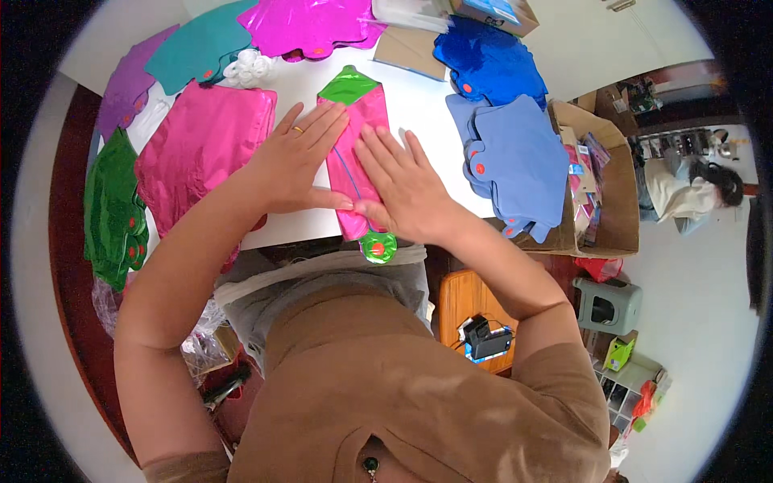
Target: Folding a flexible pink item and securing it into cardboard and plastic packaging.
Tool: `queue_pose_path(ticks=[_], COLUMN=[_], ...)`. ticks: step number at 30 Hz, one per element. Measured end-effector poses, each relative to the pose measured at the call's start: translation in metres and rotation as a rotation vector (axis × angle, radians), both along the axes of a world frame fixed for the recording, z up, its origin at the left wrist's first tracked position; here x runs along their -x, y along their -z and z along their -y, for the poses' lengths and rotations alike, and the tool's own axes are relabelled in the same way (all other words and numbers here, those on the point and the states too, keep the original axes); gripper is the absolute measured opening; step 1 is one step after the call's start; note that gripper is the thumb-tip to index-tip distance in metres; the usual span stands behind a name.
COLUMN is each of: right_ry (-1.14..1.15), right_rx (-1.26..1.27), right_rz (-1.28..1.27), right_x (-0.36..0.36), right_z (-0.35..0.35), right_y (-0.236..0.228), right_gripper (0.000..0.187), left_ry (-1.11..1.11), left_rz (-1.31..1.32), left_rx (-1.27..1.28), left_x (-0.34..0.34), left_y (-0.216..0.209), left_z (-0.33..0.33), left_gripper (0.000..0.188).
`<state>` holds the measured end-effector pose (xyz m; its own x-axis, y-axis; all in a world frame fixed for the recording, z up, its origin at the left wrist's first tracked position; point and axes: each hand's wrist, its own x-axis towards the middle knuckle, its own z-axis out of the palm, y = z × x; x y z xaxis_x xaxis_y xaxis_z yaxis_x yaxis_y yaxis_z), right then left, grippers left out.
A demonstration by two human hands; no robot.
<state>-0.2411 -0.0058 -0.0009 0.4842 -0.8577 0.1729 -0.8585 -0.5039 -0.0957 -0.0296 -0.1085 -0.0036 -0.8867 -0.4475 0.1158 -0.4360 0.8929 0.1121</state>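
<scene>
A folded pink foil balloon (372, 106) lies lengthwise on the white table, with a green foil end (348, 83) at its far side. Its near end has a round green tab (389, 248) with a red spot, which hangs over the table edge. My left hand (299, 161), with a ring on one finger, lies flat across the balloon's left side. From the right, my right hand (409, 187) rests flat on it, fingers stretched. Both thumbs nearly meet near the lower part. Between my hands a thin blue line (348, 171) runs along the foil; whether it is a straw or a fold cannot be told.
Flat foil stacks ring the table: pink (205, 145), green (114, 209), teal (201, 44), magenta (310, 24), dark blue (491, 60) and grey-blue (519, 161). A cardboard box (616, 193) of packages stands at right. A wooden stool (463, 302) holds a phone (491, 344). Another person (684, 189) is farther right.
</scene>
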Motion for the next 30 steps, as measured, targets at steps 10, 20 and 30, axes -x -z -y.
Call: queue_pose_path(ticks=[10,20,30], right_ry=[-0.078,-0.071,0.009], right_rx=[-0.114,-0.201,0.012], right_rz=[0.004,0.303,0.203], right_x=[-0.003,0.027,0.030], right_z=[-0.043,0.032,0.079], right_y=[-0.008,-0.013,0.011], right_gripper=[0.080,0.048,0.055], left_ry=[0.023,0.028,0.016], left_rz=[-0.006,0.012,0.031], left_rx=[0.006,-0.008,-0.012], left_x=[0.000,0.002,0.000], left_y=[-0.002,0.000,-0.004], left_z=[0.000,0.002,0.000], left_gripper=[0.110,0.113,0.113])
